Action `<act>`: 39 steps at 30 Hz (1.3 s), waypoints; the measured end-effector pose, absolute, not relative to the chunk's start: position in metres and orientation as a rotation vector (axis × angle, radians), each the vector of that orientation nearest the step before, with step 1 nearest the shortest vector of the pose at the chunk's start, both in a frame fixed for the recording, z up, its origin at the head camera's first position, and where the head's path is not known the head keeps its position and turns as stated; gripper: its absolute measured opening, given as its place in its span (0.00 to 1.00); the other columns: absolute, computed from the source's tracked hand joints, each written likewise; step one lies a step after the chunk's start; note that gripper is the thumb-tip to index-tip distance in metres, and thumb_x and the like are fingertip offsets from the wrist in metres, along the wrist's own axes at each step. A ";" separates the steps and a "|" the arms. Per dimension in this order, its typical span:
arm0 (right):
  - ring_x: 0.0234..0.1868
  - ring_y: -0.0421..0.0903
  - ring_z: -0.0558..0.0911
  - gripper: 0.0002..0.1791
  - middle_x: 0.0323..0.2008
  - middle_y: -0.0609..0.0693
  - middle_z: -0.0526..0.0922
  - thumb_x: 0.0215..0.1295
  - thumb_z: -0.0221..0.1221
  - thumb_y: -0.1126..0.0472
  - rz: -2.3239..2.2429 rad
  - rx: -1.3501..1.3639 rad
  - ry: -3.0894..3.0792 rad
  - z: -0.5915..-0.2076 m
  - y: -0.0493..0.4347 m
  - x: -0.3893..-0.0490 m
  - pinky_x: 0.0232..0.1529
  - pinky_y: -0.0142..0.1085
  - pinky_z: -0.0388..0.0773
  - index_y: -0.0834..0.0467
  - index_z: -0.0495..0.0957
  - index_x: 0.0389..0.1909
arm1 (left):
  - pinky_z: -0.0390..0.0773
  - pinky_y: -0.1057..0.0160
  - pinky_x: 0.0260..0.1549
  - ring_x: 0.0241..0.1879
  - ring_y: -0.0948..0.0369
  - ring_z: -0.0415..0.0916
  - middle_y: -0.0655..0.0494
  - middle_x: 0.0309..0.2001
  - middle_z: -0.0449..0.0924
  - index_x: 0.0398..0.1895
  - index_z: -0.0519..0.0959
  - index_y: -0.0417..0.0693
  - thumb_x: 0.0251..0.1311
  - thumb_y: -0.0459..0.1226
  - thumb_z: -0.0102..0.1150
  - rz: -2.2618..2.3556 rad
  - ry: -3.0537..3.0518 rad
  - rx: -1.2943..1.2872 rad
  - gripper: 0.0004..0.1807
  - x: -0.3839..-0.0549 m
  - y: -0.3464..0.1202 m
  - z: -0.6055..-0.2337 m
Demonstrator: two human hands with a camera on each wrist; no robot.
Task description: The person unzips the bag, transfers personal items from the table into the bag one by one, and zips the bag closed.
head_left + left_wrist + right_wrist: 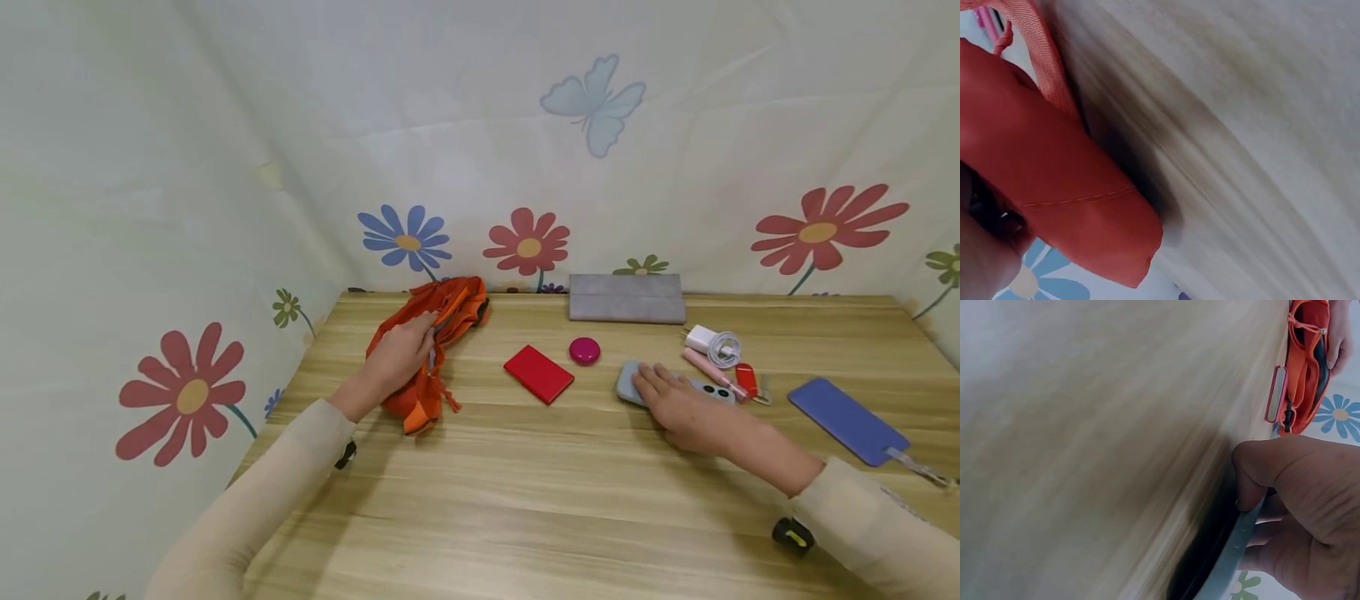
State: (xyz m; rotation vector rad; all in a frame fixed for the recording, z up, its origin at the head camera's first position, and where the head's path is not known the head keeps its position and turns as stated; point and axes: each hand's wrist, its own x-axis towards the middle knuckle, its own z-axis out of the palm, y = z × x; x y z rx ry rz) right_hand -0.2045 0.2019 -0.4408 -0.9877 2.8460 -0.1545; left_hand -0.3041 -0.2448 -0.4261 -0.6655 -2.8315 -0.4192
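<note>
At the left of the head view, my left hand [401,350] grips the edge of an orange cloth organizer bag [411,398], its fingers over the open rim. The bag's soft stitched side [1085,181] fills much of the left wrist view. My right hand [686,412] holds a phone in a light blue case [627,382] lying on the table, camera lenses up. In the right wrist view, the thumb lies on the near edge of the phone [1225,562] and the fingers reach over its back. A red card holder [538,374] and a round magenta case [584,351] lie between the hands.
A grey flat wallet [627,298] lies at the table's back edge. Beyond the phone are a white charger with coiled cable [712,343], a pink pen-like stick [708,369] and a small red item [747,379]. A blue card sleeve [847,419] with a strap lies right.
</note>
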 end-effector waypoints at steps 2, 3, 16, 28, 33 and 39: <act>0.70 0.76 0.62 0.31 0.70 0.77 0.61 0.68 0.57 0.75 -0.159 -1.001 2.860 -0.441 0.203 -0.204 0.63 0.69 0.66 0.77 0.61 0.70 | 0.82 0.47 0.52 0.60 0.47 0.79 0.37 0.64 0.76 0.70 0.71 0.37 0.78 0.36 0.46 -0.402 -2.830 -0.658 0.22 -0.304 -0.245 -0.425; 0.70 0.76 0.63 0.31 0.70 0.77 0.62 0.68 0.57 0.75 -0.154 -1.016 2.871 -0.442 0.203 -0.203 0.62 0.69 0.67 0.77 0.61 0.70 | 0.83 0.48 0.51 0.58 0.48 0.80 0.37 0.61 0.78 0.71 0.70 0.36 0.79 0.36 0.44 -0.403 -2.847 -0.662 0.23 -0.304 -0.245 -0.425; 0.65 0.71 0.73 0.26 0.66 0.74 0.70 0.68 0.54 0.78 -0.018 -1.270 3.010 -0.453 0.215 -0.204 0.61 0.61 0.74 0.77 0.65 0.66 | 0.87 0.54 0.38 0.40 0.52 0.85 0.41 0.45 0.84 0.71 0.67 0.34 0.79 0.35 0.45 -0.329 -2.939 -0.715 0.23 -0.302 -0.241 -0.434; 0.66 0.66 0.74 0.32 0.66 0.70 0.71 0.64 0.60 0.80 -0.042 -1.330 3.057 -0.455 0.228 -0.199 0.61 0.57 0.75 0.72 0.66 0.69 | 0.87 0.54 0.37 0.40 0.51 0.86 0.38 0.47 0.84 0.71 0.67 0.33 0.80 0.36 0.41 -0.308 -2.952 -0.714 0.23 -0.299 -0.239 -0.432; 0.55 0.61 0.83 0.30 0.57 0.64 0.80 0.57 0.65 0.81 -0.147 -1.335 3.194 -0.450 0.232 -0.199 0.46 0.52 0.84 0.69 0.74 0.62 | 0.87 0.54 0.39 0.40 0.52 0.85 0.40 0.48 0.83 0.71 0.66 0.33 0.80 0.37 0.42 -0.308 -2.958 -0.704 0.23 -0.299 -0.240 -0.433; 0.46 0.55 0.85 0.23 0.44 0.57 0.84 0.54 0.67 0.79 -0.119 -1.293 3.394 -0.445 0.234 -0.199 0.28 0.49 0.84 0.63 0.82 0.52 | 0.87 0.54 0.38 0.38 0.53 0.85 0.40 0.50 0.82 0.71 0.66 0.33 0.79 0.37 0.43 -0.319 -2.957 -0.706 0.24 -0.300 -0.239 -0.434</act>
